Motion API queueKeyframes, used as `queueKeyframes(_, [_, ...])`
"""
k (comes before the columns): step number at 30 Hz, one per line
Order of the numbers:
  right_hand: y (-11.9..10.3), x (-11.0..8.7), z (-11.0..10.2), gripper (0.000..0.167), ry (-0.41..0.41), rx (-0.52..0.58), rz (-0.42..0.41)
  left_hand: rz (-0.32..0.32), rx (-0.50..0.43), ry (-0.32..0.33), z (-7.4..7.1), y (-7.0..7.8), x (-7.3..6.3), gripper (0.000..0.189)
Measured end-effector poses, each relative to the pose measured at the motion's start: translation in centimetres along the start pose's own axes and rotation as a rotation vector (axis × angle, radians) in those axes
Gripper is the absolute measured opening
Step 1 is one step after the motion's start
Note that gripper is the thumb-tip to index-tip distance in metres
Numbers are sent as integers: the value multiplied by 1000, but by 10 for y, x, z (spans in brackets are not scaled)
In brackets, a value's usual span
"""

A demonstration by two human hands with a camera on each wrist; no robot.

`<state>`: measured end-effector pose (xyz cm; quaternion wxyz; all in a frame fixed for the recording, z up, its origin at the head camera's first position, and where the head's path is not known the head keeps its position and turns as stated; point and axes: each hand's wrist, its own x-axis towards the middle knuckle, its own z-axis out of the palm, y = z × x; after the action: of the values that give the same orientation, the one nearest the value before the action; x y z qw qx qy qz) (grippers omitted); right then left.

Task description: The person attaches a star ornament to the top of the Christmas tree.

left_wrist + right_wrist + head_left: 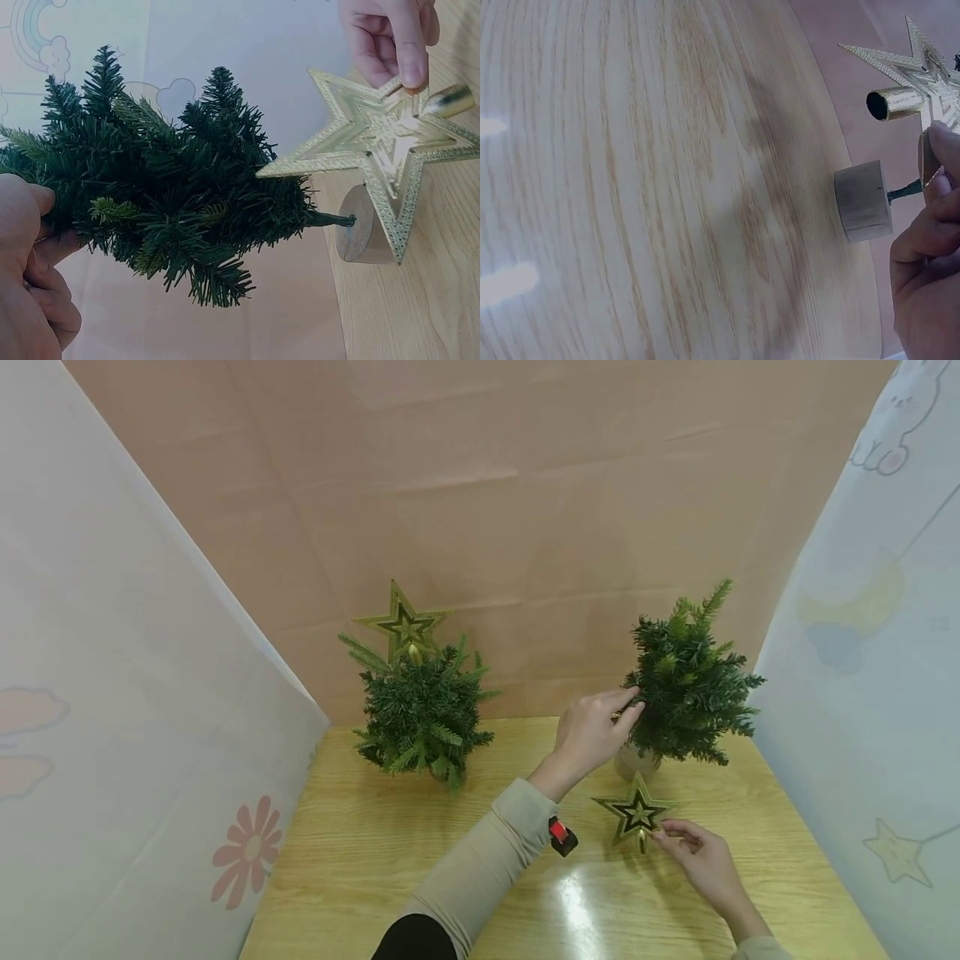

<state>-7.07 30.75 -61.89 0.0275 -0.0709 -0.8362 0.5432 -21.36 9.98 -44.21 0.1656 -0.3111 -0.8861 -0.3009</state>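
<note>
My left hand (590, 731) reaches to the left side of a small artificial Christmas tree (693, 689). In the left wrist view its thumb and fingers (64, 247) pinch the green sprigs near the tree's upper end. The tree rises from a round wooden base (367, 225) on a short stem. In front of the base, my right hand (705, 864) holds a gold star tree topper (637, 814) by one of its points, between thumb and fingers. The star's hollow socket (896, 103) points down toward the table in the head view.
A second small tree (423, 714) stands at the back left, with another gold star (406, 628) at its top. The light wooden table (360, 877) has a pink-brown backdrop (480, 518) behind it and pale printed sheets on both sides.
</note>
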Motion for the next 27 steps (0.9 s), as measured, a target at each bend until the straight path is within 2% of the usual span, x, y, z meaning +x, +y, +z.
queueKeyframes(8, [-8, -3, -8, 35, 15, -37, -7, 2, 5, 1, 0, 0, 0, 40])
queueKeyframes(27, [-34, -7, -29, 33, 60, -20, -38, 1, -6, 9, 1, -1, -1, 40])
